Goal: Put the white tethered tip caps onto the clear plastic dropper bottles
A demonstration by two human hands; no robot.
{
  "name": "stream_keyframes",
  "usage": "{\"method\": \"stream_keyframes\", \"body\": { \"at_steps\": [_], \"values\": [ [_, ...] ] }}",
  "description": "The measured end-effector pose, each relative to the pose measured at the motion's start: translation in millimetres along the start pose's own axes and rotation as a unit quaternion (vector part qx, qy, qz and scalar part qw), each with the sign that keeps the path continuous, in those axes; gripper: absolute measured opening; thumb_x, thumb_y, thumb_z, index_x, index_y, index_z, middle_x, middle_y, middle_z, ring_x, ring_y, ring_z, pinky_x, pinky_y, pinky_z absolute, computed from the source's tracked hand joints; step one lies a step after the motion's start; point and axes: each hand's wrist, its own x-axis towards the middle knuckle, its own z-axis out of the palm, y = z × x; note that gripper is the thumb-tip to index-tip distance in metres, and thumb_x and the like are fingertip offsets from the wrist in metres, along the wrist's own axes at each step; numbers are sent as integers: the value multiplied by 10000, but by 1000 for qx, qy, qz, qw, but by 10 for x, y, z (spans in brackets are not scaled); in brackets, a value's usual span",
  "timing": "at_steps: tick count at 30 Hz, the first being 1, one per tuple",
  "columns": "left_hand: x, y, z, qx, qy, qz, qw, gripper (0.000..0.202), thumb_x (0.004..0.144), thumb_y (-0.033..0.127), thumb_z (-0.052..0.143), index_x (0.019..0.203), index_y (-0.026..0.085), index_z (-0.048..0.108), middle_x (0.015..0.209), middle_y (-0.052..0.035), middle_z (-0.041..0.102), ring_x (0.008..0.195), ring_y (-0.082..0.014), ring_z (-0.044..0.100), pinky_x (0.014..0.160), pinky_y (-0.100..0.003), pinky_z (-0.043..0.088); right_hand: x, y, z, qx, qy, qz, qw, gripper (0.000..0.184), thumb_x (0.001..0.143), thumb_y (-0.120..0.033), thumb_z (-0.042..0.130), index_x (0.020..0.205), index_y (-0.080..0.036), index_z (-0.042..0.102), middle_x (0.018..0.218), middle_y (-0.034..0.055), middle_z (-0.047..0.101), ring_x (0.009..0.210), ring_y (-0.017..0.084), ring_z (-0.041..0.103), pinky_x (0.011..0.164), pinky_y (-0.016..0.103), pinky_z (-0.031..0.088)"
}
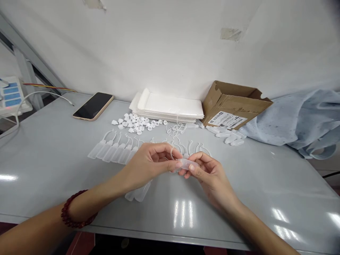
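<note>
Grey table (265, 177): it carries all things told below.
Bluish cloth (289, 117): it lies crumpled at the right end, just beside the carton.
Carton (236, 106): brown, with open top and a white label.
White stack (172, 104): flat pieces, lying to the left of the carton.
Left hand (148, 161): its thumb and fingers pinch one end of the small tube.
Right hand (212, 173): its fingertips grip the other end.
Phone (93, 105): it lies far left, dark screen upward.
Pale tubes (117, 150): laid in a row, with thin curved straps; the hands partly hide them.
Small tube (188, 164): translucent, held almost level between both hands, above the table.
White caps (135, 122): many, scattered in front of the stack.
</note>
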Motion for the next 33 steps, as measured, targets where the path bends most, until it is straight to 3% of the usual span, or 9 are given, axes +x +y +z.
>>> {"method": "stream_keyframes", "body": {
  "at_steps": [5,13,18,21,23,27,33],
  "values": [
    [-27,16,39,-23,13,-10,1000,124,746,247,731,843,199,671,735,20,665,702,-112,631,685,-231,536,-37,-10,58,-23,3,-14,1000,216,703,-286,778,806,-213,602,743,1,713,713,160,681,678,294,534],
    [-20,-47,93,-63,-2,-20,998,169,741,230,735,891,190,669,809,10,665,743,-108,617,706,-226,534,-90,42,131,-82,13,-108,991,451,708,-155,765,1107,-297,608,767,-40,749,736,145,713,716,290,588],
    [-39,-56,96,-17,15,-17,1000,128,769,240,712,880,182,684,775,17,684,757,-113,649,743,-229,536,-100,78,128,-99,30,-155,983,403,752,-118,723,1107,-295,654,821,-34,759,730,116,711,706,241,585],
    [-41,-46,87,66,30,49,996,94,802,233,679,880,182,688,862,3,694,807,-120,648,741,-223,528,-88,45,112,-48,20,-125,991,321,792,-141,696,1075,-289,661,824,-33,755,708,98,699,682,221,579],
    [-40,-38,79,152,48,138,978,96,813,210,667,902,180,688,933,-9,688,817,-115,633,736,-223,519,-77,14,88,4,-6,-81,997,270,837,-188,662,1092,-277,643,843,-16,752,717,108,702,677,236,578],
    [-66,-42,66,311,53,288,904,246,792,222,704,1018,147,643,1008,-53,647,919,-145,598,818,-261,497,-56,-25,39,119,-69,-4,990,243,891,-250,603,1133,-230,607,935,47,738,829,157,711,777,314,561],
    [-220,-155,114,444,38,330,832,499,831,293,674,1245,121,452,1096,-111,538,1004,-201,507,852,-333,477,-36,-4,39,216,-134,71,964,227,895,-157,576,1116,-174,624,1016,90,712,966,183,689,891,345,514]
  ]
}}
